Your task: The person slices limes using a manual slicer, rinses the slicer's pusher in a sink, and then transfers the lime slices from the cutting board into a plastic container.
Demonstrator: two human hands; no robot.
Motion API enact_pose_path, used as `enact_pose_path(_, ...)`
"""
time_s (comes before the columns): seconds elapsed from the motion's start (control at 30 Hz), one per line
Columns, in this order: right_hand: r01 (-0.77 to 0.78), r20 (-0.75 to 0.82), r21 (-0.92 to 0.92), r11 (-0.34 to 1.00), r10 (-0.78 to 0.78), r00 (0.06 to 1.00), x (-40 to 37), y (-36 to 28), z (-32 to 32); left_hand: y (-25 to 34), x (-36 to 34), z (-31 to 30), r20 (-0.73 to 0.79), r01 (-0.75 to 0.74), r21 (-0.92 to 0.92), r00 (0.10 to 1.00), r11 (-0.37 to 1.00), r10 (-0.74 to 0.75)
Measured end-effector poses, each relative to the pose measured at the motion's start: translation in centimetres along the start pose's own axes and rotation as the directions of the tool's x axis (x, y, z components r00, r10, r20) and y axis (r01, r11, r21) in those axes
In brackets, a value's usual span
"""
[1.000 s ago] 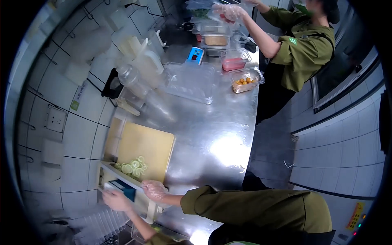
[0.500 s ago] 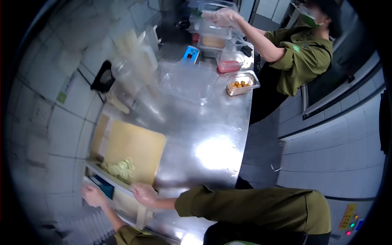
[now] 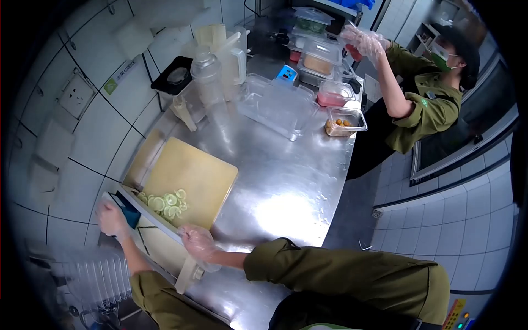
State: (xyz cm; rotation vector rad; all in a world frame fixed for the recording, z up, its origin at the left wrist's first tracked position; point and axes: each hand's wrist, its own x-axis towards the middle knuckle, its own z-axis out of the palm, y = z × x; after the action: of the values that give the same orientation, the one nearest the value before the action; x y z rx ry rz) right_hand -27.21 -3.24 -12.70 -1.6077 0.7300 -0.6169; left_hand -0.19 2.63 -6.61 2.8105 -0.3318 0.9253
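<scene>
A long white slicer (image 3: 157, 215), apparently a mandoline, stands tilted at the near end of the yellow cutting board (image 3: 190, 168). My left hand (image 3: 113, 219), in a clear plastic glove, is closed at the slicer's left side beside its teal block (image 3: 128, 210); its fingertips are partly hidden. Gloved likewise, my right hand (image 3: 198, 242) is wrapped round the slicer's edge nearest the board. Pale green round slices (image 3: 165, 203) lie in a loose pile on the board, just beyond the slicer.
Clear lids or trays (image 3: 280, 107) lie on the steel table (image 3: 264, 176). A tub of small orange-brown fruit (image 3: 342, 122), a tub of pink contents (image 3: 334, 94) and a blue scale (image 3: 287, 74) stand farther back. Jugs (image 3: 236, 60) line the wall. A co-worker (image 3: 423, 99) stands at right.
My view has shifted, so the table appears lower and farther right. Both my hands stay at the slicer. The co-worker's hands have moved right from the stacked tubs, now with something reddish.
</scene>
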Motion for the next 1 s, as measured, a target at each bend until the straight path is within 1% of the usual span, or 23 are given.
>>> enact_pose_path(0.03, -0.031, 0.014, -0.042, 0.999, 0.031, 0.999, 0.5, -0.3, 0.2, 0.6, 0.8, -0.2, 0.007, 0.021, -0.032, 1.000, 0.999, -0.021)
enact_pose_path(0.1, -0.108, 0.066, -0.151, 0.983, 0.120, 0.991, 0.3, -0.4, -0.5, 1.2, 0.2, -0.3, -0.019, -0.029, -0.060, 0.999, 0.998, 0.028)
enact_pose_path(0.13, -0.131, 0.063, -0.154, 0.979, 0.142, 0.988, -0.3, -0.8, -0.4, 0.5, 0.1, -1.1, -0.031, -0.074, -0.052, 0.997, 0.996, 0.072)
enact_pose_path(0.17, -0.142, 0.059, -0.156, 0.977, 0.153, 0.987, -0.1, -1.1, -0.7, -0.3, 0.4, -0.3, 0.013, -0.114, 0.021, 0.993, 0.993, 0.114)
enact_pose_path(0.2, -0.154, 0.068, -0.159, 0.975, 0.166, 0.984, 0.2, -1.4, -0.9, -1.4, 0.5, 0.7, -0.056, -0.208, -0.003, 0.977, 0.978, 0.208)
enact_pose_path(0.23, -0.071, 0.013, -0.183, 0.981, 0.075, 0.997, 0.6, 0.0, -0.4, -0.7, -0.5, 0.1, 0.016, -0.095, -0.041, 0.995, 0.995, 0.096)
enact_pose_path(0.27, 0.010, -0.014, -0.204, 0.979, -0.013, 1.000, 0.7, 1.8, 0.7, 1.7, -2.8, -4.9, 0.057, -0.080, -0.071, 0.995, 0.994, 0.084)
enact_pose_path(0.3, 0.148, -0.166, -0.149, 0.978, -0.172, 0.971, 0.5, 2.2, 1.0, 1.0, -4.9, -4.8, -0.078, -0.174, 0.013, 0.982, 0.985, 0.174)
enact_pose_path(0.33, 0.126, -0.097, -0.176, 0.976, -0.145, 0.985, 0.6, 3.1, 1.4, 2.8, -7.1, -8.7, -0.002, -0.162, 0.028, 0.987, 0.986, 0.162)
enact_pose_path(0.37, 0.046, -0.062, -0.170, 0.984, -0.058, 0.996, 0.7, 2.8, 1.2, 2.1, -9.2, -8.2, -0.157, -0.234, 0.037, 0.959, 0.972, 0.237)
enact_pose_path(0.4, 0.082, -0.017, -0.272, 0.959, -0.090, 0.996, 0.7, 1.8, 0.3, 3.0, -11.6, -10.3, -0.164, -0.206, 0.036, 0.964, 0.978, 0.209)
enact_pose_path(0.47, 0.040, 0.018, -0.341, 0.939, -0.036, 0.999, 0.8, 2.2, 0.6, 4.2, -15.3, -13.5, -0.175, -0.181, 0.006, 0.968, 0.984, 0.179)
enact_pose_path(0.53, 0.051, -0.008, -0.360, 0.931, -0.057, 0.998, 0.0, 2.7, 1.5, 4.5, -16.6, -15.8, -0.080, -0.178, -0.101, 0.982, 0.979, 0.171)
enact_pose_path(0.57, 0.055, -0.034, -0.373, 0.926, -0.073, 0.997, 0.0, 2.9, 1.8, 4.2, -16.1, -15.0, -0.154, -0.201, -0.094, 0.971, 0.975, 0.185)
enact_pose_path(0.67, -0.054, 0.077, -0.371, 0.927, 0.088, 0.993, -0.3, -1.4, -0.3, 3.4, -11.0, -10.5, -0.156, -0.143, -0.057, 0.979, 0.988, 0.132)
enact_pose_path(0.7, 0.007, 0.100, -0.350, 0.937, 0.029, 0.995, -0.2, -0.7, -0.1, 3.3, -8.6, -8.9, -0.185, -0.127, -0.046, 0.976, 0.991, 0.117)
enact_pose_path(0.73, -0.008, 0.105, -0.303, 0.953, 0.041, 0.994, -0.1, -0.4, 0.3, 3.1, -5.9, -7.1, -0.216, -0.117, -0.037, 0.970, 0.992, 0.106)
enact_pose_path(0.8, -0.028, 0.120, -0.223, 0.974, 0.056, 0.991, 0.4, -0.1, 0.2, 2.3, -1.6, -3.8, -0.116, -0.093, 0.025, 0.989, 0.995, 0.095)
enact_pose_path(0.9, -0.087, 0.116, -0.139, 0.987, 0.103, 0.988, 0.7, -1.7, -0.7, 2.1, 1.1, -0.9, -0.075, -0.049, -0.045, 0.996, 0.998, 0.046)
enact_pose_path(0.97, -0.151, 0.127, -0.116, 0.982, 0.166, 0.978, -0.5, -1.6, -0.9, 1.4, -0.2, -1.2, -0.108, -0.093, -0.017, 0.990, 0.995, 0.091)
enact_pose_path(1.0, -0.152, 0.121, -0.089, 0.984, 0.162, 0.979, 0.2, -2.1, -0.7, 1.7, 0.6, -1.7, -0.162, -0.121, -0.011, 0.980, 0.993, 0.118)
